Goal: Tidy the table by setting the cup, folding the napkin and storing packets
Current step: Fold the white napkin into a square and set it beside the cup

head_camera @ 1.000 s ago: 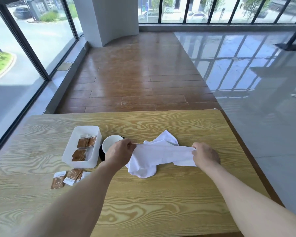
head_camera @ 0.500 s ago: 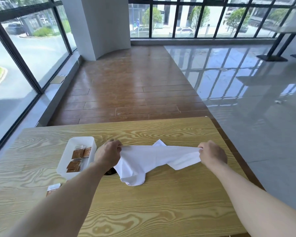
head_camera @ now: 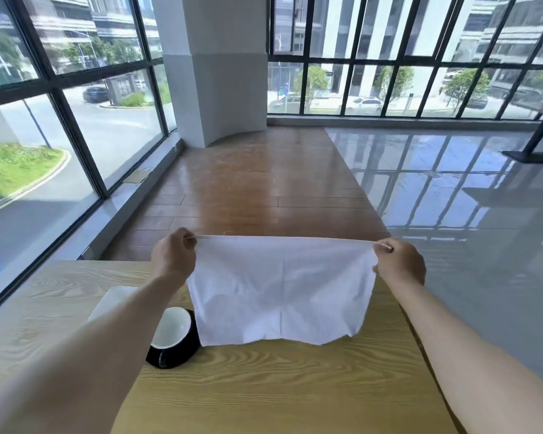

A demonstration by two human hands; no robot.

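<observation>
You've got the white napkin (head_camera: pixel 279 289) pinched by its two top corners — left hand (head_camera: pixel 173 260) on one, right hand (head_camera: pixel 400 266) on the other, fingers curled around the edge. The top edge runs taut between your hands and the rest hangs down flat as a sheet, its ragged bottom edge close over the wooden counter (head_camera: pixel 295 386). Whether it touches the wood, can't tell. Just below your left hand, tucked beside your forearm, the black cup (head_camera: pixel 173 338) with the white inside sits on the counter, its right side partly behind the napkin's lower left corner. A bit of white tray (head_camera: pixel 113 300) peeks out on the outer side of your left forearm — contents hidden
</observation>
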